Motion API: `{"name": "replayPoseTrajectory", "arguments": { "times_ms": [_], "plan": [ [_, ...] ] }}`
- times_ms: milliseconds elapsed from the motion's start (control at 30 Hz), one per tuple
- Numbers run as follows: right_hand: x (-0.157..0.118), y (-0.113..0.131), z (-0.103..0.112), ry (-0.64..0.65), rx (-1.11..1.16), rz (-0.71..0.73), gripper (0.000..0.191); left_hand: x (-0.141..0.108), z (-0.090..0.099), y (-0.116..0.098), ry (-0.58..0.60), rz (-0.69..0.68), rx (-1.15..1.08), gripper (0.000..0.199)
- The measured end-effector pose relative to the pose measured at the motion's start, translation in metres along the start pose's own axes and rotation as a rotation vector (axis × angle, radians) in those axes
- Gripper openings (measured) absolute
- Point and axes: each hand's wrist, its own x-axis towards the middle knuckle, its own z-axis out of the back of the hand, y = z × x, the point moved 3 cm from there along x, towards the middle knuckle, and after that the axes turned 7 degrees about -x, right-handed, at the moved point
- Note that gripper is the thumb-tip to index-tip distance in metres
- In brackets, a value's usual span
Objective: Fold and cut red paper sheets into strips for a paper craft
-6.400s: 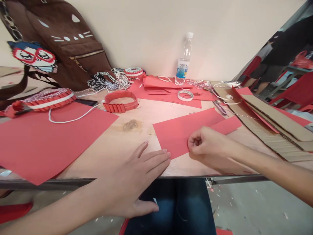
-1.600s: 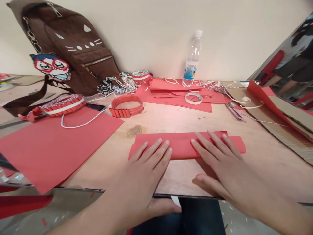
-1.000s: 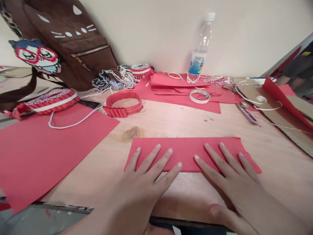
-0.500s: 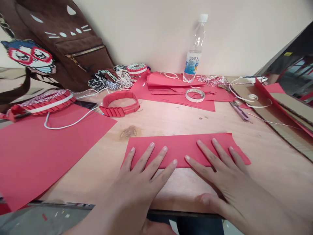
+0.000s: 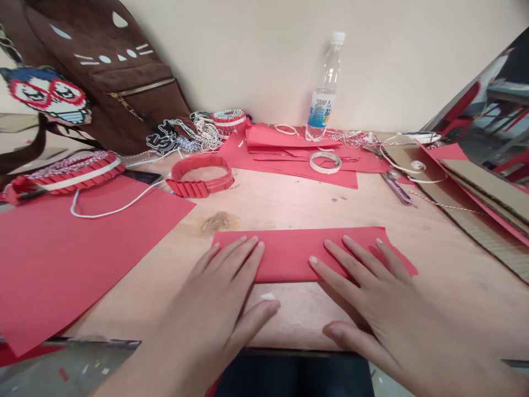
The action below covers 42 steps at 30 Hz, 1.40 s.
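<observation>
A folded strip of red paper (image 5: 289, 256) lies flat on the wooden table in front of me, its folded edge toward me. My left hand (image 5: 223, 292) rests palm down on the strip's left part, fingers stretched out and close together, thumb out over the bare wood. On the right part lies my right hand (image 5: 367, 292), fingers spread, thumb held apart near the table edge. Neither hand grips anything. A small white scrap (image 5: 268, 296) shows beside my left thumb.
A large red sheet (image 5: 91, 248) covers the table's left side. Behind are a red pleated ring (image 5: 201, 176), a tape roll (image 5: 325, 162), red paper sheets (image 5: 289, 140) and a plastic bottle (image 5: 324, 94). A purple cutter (image 5: 397, 189) and cardboard (image 5: 458, 215) lie right; a brown backpack (image 5: 111, 71) stands left.
My left hand's fingers have drawn together and shifted left, and its thumb has come into view above the table. My right hand stays spread on the paper. The view has shifted slightly.
</observation>
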Motion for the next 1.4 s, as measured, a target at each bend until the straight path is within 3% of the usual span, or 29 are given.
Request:
{"name": "replayPoseTrajectory", "arguments": {
  "times_ms": [133,533,867,1067,1200,1400],
  "plan": [
    [-0.002,0.001,0.000,-0.007,-0.001,0.010,0.060,0.003,0.006,0.006,-0.070,0.059,-0.019,0.050],
    [0.012,0.006,0.010,-0.018,0.060,0.106,0.044,-0.005,0.004,0.008,0.023,-0.006,0.023,0.054],
    [0.007,0.007,-0.005,-0.028,0.108,0.146,0.043,-0.011,-0.002,0.012,-0.001,-0.032,0.045,0.053],
    [0.003,0.006,-0.017,0.020,0.158,0.158,0.046,-0.013,-0.003,-0.005,-0.007,-0.164,0.022,0.080],
    [0.003,0.004,-0.017,0.048,0.225,0.135,0.044,-0.011,-0.006,-0.020,0.024,-0.204,0.001,0.083],
    [0.003,0.003,-0.015,0.156,0.290,0.116,0.042,-0.013,-0.013,-0.024,0.095,-0.226,0.049,0.080]
  ]
}}
